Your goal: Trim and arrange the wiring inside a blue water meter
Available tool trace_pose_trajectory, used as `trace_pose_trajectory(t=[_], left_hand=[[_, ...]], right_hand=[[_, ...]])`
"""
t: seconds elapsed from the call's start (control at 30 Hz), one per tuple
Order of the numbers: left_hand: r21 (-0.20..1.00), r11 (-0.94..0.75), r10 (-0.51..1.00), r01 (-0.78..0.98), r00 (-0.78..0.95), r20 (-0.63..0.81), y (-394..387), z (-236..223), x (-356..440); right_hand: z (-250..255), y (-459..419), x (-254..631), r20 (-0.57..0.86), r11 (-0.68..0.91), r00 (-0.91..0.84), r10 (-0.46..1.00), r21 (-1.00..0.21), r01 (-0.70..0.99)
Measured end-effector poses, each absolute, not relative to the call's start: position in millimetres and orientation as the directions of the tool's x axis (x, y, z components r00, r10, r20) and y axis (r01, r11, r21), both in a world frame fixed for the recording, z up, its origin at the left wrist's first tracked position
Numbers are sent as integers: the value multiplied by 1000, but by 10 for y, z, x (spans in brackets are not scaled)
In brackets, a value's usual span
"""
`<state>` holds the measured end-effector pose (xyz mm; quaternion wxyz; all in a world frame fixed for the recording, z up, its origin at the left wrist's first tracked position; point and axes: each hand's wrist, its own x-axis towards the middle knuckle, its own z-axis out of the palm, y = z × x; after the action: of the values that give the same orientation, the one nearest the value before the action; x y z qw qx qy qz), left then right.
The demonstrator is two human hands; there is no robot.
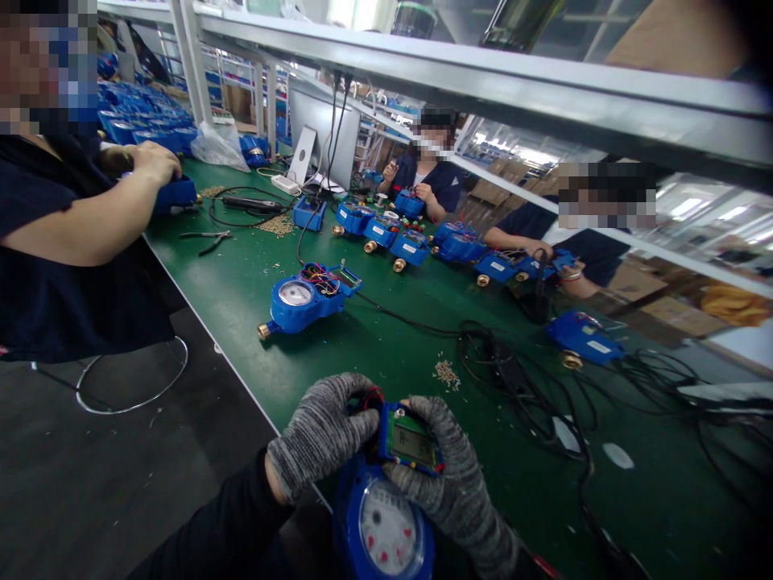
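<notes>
Close to me at the bench edge is a blue water meter (392,524) with a round white dial. Above its dial sits a display module (411,441), a green circuit board with a lit LCD in a blue frame. My right hand (456,475), in a grey knit glove, grips this module by its right and lower sides. My left hand (329,431), gloved alike, is closed at the module's left edge beside red wires (373,396); what its fingertips pinch is hidden. Farther up the bench lies another blue water meter (302,300) with loose coloured wires and a brass fitting.
Small screws lie in a pile (447,374) by tangled black cables (501,362). Pliers (211,238) rest at the left. More blue meters (380,232) line the far side, where two people work; another person stands at left. A metal shelf beam (459,68) crosses overhead.
</notes>
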<state>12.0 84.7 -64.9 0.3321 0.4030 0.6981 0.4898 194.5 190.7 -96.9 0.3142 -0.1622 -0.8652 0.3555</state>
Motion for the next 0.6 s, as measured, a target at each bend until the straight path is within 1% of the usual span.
trace_pose_trajectory(t=[0.13, 0.23, 0.33, 0.4, 0.5, 0.53, 0.6], left_hand=[[923, 179, 860, 339, -509, 20, 824, -666, 160], [934, 133, 828, 333, -555, 79, 777, -686, 180], [965, 100, 805, 243, -590, 65, 711, -720, 181], [983, 97, 804, 156, -595, 15, 674, -742, 176], [996, 93, 837, -5, -541, -81, 653, -757, 163], [996, 77, 854, -46, -513, -89, 657, -757, 154], [993, 5, 878, -117, -475, -60, 675, -753, 120]], right_hand=[[-963, 1899, 1930, 450, 709, -741, 498, -703, 50], [-974, 1897, 1942, 460, 716, -734, 500, -696, 51], [-965, 1898, 1954, 466, 730, -728, 503, -680, 70], [-949, 1896, 1951, 471, 743, -727, 500, -665, 80], [-935, 1893, 1931, 484, 760, -723, 492, -644, 86], [-936, 1893, 1925, 486, 761, -722, 492, -643, 86], [-949, 1894, 1922, 485, 760, -722, 494, -644, 87]])
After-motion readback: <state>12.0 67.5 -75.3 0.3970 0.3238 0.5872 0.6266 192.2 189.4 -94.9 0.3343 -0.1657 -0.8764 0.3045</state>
